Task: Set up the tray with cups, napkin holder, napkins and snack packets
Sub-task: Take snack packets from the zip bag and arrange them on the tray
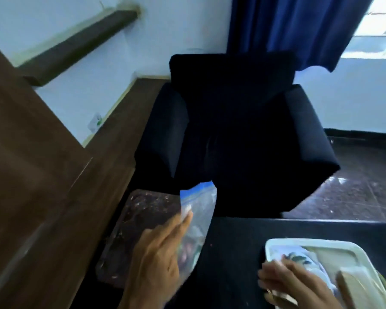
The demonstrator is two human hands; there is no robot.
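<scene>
My left hand [156, 257] holds a clear zip bag with a blue seal strip [198, 210], a snack packet with dark bits inside, upright above the black table's left end. A white tray [310, 243] lies at the lower right on the table. Inside it is another clear packet [299, 257] and a tan wooden napkin holder [354, 284] at the tray's right. My right hand [299, 284] rests on the tray's near-left corner, fingers on the packet there; the grip is blurred. No cups are visible.
A black armchair [232, 130] stands just beyond the black table [232, 253]. Brown wooden furniture [31, 175] fills the left side. Dark speckled floor [143, 219] shows between them. A blue curtain [299, 25] hangs at the back right.
</scene>
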